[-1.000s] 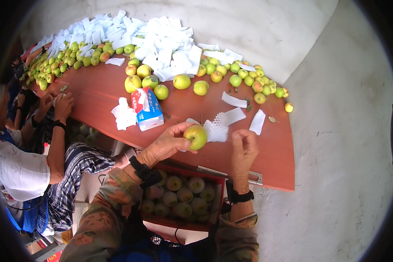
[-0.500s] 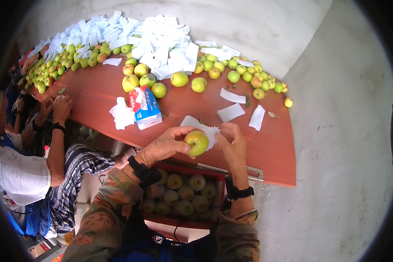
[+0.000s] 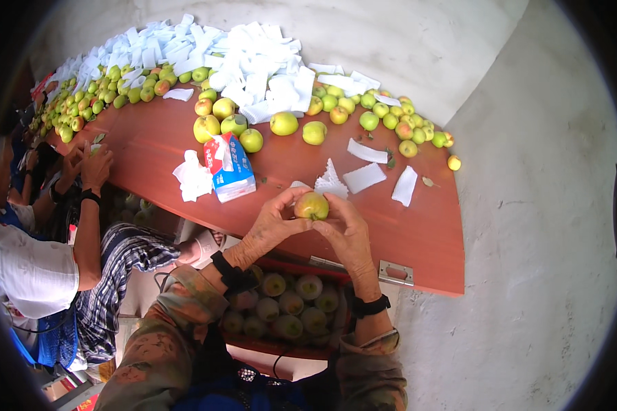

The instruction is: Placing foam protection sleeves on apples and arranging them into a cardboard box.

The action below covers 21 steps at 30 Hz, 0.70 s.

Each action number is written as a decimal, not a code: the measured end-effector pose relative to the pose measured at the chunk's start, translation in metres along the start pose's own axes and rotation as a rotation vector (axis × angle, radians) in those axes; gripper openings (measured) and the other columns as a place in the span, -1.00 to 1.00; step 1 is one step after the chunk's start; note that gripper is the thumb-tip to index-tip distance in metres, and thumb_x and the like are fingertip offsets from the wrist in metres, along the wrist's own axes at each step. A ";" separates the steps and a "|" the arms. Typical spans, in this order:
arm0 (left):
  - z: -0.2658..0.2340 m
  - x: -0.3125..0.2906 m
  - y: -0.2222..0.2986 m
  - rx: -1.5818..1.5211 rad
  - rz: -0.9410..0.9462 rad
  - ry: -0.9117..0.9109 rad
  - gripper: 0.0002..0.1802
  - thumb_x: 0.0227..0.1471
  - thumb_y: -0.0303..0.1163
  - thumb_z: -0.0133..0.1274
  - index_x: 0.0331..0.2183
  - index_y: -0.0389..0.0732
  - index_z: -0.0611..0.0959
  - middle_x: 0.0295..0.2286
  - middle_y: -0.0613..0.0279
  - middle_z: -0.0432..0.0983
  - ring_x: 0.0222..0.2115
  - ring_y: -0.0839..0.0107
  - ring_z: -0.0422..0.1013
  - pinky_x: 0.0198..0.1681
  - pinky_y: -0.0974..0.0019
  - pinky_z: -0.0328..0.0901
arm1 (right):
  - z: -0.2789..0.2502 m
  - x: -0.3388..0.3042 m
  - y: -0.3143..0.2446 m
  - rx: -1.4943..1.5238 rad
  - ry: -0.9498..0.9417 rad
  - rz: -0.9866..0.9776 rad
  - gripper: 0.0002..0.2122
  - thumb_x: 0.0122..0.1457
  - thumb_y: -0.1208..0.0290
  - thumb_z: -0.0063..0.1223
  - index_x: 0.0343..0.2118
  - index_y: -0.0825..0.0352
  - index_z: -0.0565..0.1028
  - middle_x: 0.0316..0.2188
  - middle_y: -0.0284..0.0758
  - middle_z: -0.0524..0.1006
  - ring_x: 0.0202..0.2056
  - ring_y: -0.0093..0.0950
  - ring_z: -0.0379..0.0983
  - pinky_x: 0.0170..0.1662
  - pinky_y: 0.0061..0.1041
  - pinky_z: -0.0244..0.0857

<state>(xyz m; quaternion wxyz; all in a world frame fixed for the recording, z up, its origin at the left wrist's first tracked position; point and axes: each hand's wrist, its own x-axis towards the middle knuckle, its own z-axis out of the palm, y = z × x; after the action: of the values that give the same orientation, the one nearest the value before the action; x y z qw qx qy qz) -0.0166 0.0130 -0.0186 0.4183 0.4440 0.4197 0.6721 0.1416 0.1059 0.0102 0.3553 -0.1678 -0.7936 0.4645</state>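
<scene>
Between the fingertips of both hands, just over the table's near edge, is a green apple [image 3: 312,206] with a reddish blush. My left hand [image 3: 279,222] pinches it from the left, thumb and fingers closed on its side. From the right, my right hand [image 3: 346,231] closes on the same apple, thumb at its lower side. Right behind the fingers a white foam net sleeve [image 3: 331,181] with a jagged edge shows on the table; I cannot tell whether the fingers touch it. Part of another white piece is half hidden behind my left hand.
On the brown table [image 3: 418,243], loose sleeves [image 3: 365,178] lie to the right, and a tissue pack [image 3: 232,171] to the left. Apples and a sleeve heap [image 3: 260,65] line the wall. Below sits a crate of wrapped apples [image 3: 291,303]. A co-worker [image 3: 38,270] works at left.
My right hand has let go of the foam sleeve, now behind the fingers, and has come left onto the apple. The apple has risen slightly and turned in my hands.
</scene>
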 end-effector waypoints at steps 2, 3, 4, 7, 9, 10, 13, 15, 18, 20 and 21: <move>0.001 -0.001 0.000 0.003 -0.019 0.007 -0.33 -0.07 -0.56 0.19 0.10 -0.25 0.35 -0.09 0.31 0.40 -0.09 0.54 0.34 -0.03 0.43 0.30 | -0.001 -0.001 0.000 0.027 -0.010 0.029 -0.51 0.03 0.42 0.24 0.04 0.38 0.36 -0.13 -0.23 0.45 -0.16 -0.45 0.48 -0.14 -0.50 0.44; 0.002 -0.001 0.002 0.007 -0.037 0.015 -0.33 -0.07 -0.55 0.19 0.10 -0.28 0.36 -0.10 0.28 0.40 -0.10 0.53 0.35 -0.01 0.41 0.31 | -0.001 -0.001 -0.001 0.054 -0.022 0.056 -0.50 0.04 0.42 0.24 0.06 0.39 0.35 -0.11 -0.23 0.44 -0.12 -0.44 0.48 -0.11 -0.50 0.44; 0.002 -0.002 0.004 0.007 -0.037 0.015 -0.33 -0.07 -0.55 0.19 0.10 -0.28 0.36 -0.10 0.28 0.40 -0.10 0.53 0.35 -0.01 0.41 0.31 | -0.001 -0.002 0.001 0.054 -0.022 0.055 -0.50 0.04 0.42 0.24 0.06 0.39 0.35 -0.11 -0.23 0.44 -0.12 -0.44 0.48 -0.11 -0.50 0.44; 0.002 -0.003 0.013 0.128 -0.050 -0.021 -0.30 -0.05 -0.56 0.17 0.15 -0.20 0.33 -0.04 0.33 0.38 -0.03 0.53 0.30 0.04 0.41 0.25 | -0.002 -0.002 0.005 0.199 -0.042 0.145 -0.48 0.03 0.46 0.23 0.08 0.37 0.32 -0.08 -0.26 0.44 -0.10 -0.48 0.44 -0.09 -0.52 0.40; 0.002 -0.005 0.018 0.049 -0.130 0.001 -0.31 -0.05 -0.56 0.18 0.14 -0.21 0.35 -0.03 0.33 0.37 -0.01 0.51 0.29 0.06 0.39 0.24 | -0.003 0.000 -0.003 0.345 -0.120 0.185 -0.46 0.03 0.49 0.22 0.11 0.34 0.30 -0.07 -0.27 0.43 -0.07 -0.51 0.40 -0.06 -0.54 0.35; 0.001 -0.006 0.017 0.049 -0.130 0.006 -0.31 -0.05 -0.56 0.18 0.14 -0.21 0.35 -0.03 0.33 0.37 -0.01 0.51 0.29 0.06 0.39 0.24 | -0.002 0.000 -0.001 0.346 -0.125 0.185 -0.46 0.03 0.49 0.22 0.11 0.34 0.30 -0.07 -0.27 0.43 -0.07 -0.51 0.40 -0.06 -0.54 0.35; 0.000 -0.005 0.014 0.041 -0.074 -0.017 -0.29 -0.07 -0.56 0.19 0.14 -0.22 0.35 -0.02 0.29 0.36 0.00 0.49 0.29 0.05 0.36 0.26 | -0.001 0.000 0.002 0.323 -0.116 0.207 -0.43 0.00 0.51 0.24 0.12 0.32 0.29 -0.08 -0.28 0.43 -0.04 -0.52 0.36 -0.02 -0.53 0.30; -0.001 -0.005 0.010 0.342 0.129 -0.045 -0.25 -0.14 -0.60 0.20 0.13 -0.24 0.34 0.00 0.20 0.32 0.02 0.41 0.29 0.06 0.33 0.27 | 0.004 -0.001 -0.001 0.316 -0.102 0.247 -0.41 -0.03 0.52 0.25 0.11 0.33 0.28 -0.09 -0.28 0.43 -0.03 -0.51 0.36 0.01 -0.50 0.29; 0.003 -0.007 0.016 0.528 0.171 -0.038 -0.21 -0.21 -0.63 0.18 0.13 -0.26 0.34 0.01 0.12 0.29 0.03 0.32 0.31 0.07 0.31 0.27 | 0.007 -0.001 -0.004 0.348 -0.096 0.276 -0.41 -0.07 0.57 0.26 0.08 0.32 0.30 -0.09 -0.31 0.42 -0.05 -0.50 0.37 0.03 -0.48 0.27; 0.003 -0.006 0.015 0.570 0.215 -0.048 -0.20 -0.23 -0.63 0.18 0.13 -0.26 0.34 0.02 0.11 0.28 0.04 0.29 0.31 0.07 0.31 0.28 | 0.006 -0.001 0.000 0.364 -0.075 0.289 -0.42 -0.10 0.58 0.26 0.06 0.33 0.32 -0.10 -0.32 0.43 -0.07 -0.51 0.38 0.02 -0.49 0.28; 0.004 -0.006 0.016 0.613 0.259 -0.060 -0.19 -0.26 -0.64 0.18 0.12 -0.27 0.34 0.03 0.10 0.27 0.04 0.27 0.31 0.06 0.31 0.28 | 0.005 -0.001 0.003 0.380 -0.052 0.300 -0.42 -0.13 0.59 0.27 0.04 0.34 0.33 -0.12 -0.33 0.44 -0.09 -0.51 0.39 0.01 -0.49 0.29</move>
<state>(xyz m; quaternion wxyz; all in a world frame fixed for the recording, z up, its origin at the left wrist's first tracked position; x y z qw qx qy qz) -0.0147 0.0033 -0.0044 0.1886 0.6185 0.5300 0.5487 0.1384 0.1042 0.0059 0.2869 -0.2022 -0.6671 0.6571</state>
